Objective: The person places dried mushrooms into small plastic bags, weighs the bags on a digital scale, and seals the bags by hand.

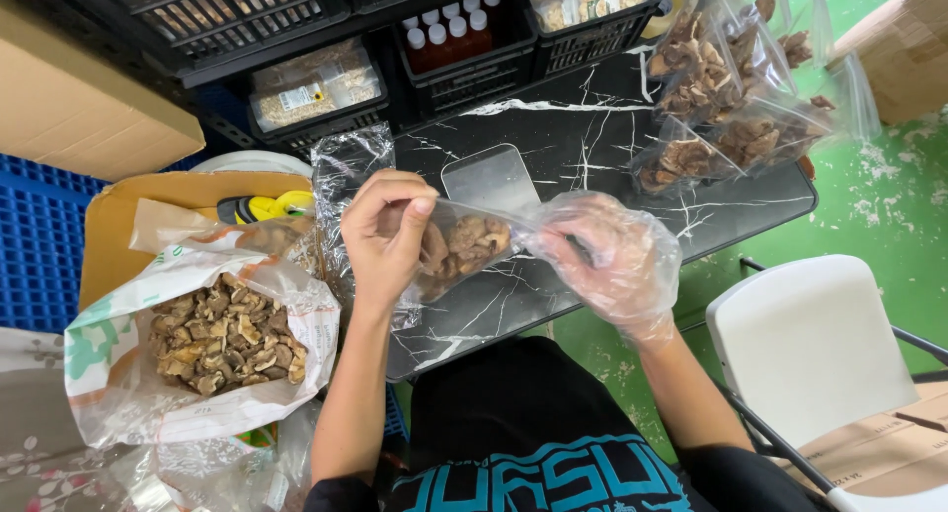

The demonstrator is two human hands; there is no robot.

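While a small clear bag of dried mushrooms (462, 247) is held over the black marbled table (592, 137), its near end is pinched by the bare left hand (387, 234) and its other end is gripped at three o'clock by the right hand (604, 255), which is covered by a thin plastic glove. At eight o'clock from the hands, a large open sack of dried mushrooms (212, 339) is seen, and filled bags (726, 97) are piled at one o'clock.

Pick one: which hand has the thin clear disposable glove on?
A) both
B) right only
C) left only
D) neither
B: the right hand is wrapped in a crinkled clear plastic glove, while the left hand is bare as it pinches the small clear bag of dried mushrooms that both hands hold over the black marble-pattern table.
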